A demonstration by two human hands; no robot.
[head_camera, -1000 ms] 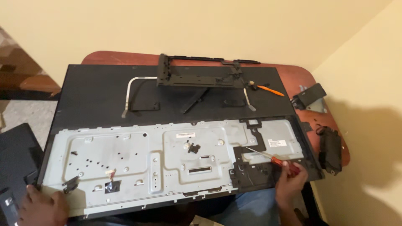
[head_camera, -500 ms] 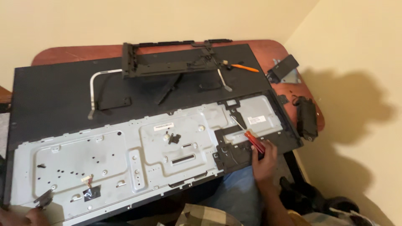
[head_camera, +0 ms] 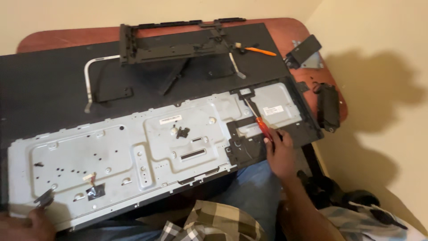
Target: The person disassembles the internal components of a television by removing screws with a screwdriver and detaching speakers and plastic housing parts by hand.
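A large silver metal back panel (head_camera: pixel 133 151) of a flat screen lies on a black sheet over a reddish table. My right hand (head_camera: pixel 280 154) grips a red-handled screwdriver (head_camera: pixel 262 126), its shaft pointing up-left with the tip on the panel's upper right part. My left hand (head_camera: pixel 26 225) rests at the panel's lower left corner, touching a small grey clip; it is mostly cut off by the frame edge.
A black plastic frame (head_camera: pixel 178 42) and a bent metal bar (head_camera: pixel 89 82) lie at the back. An orange-handled tool (head_camera: pixel 257 51), a small black part (head_camera: pixel 304 50) and a black speaker-like piece (head_camera: pixel 329 107) sit at the right. The table's right edge (head_camera: pixel 339 96) is close.
The view has swung to the right, so the panel sits further left in the picture. My right hand has moved up the panel's right end with the screwdriver. My left hand stays at the lower left corner.
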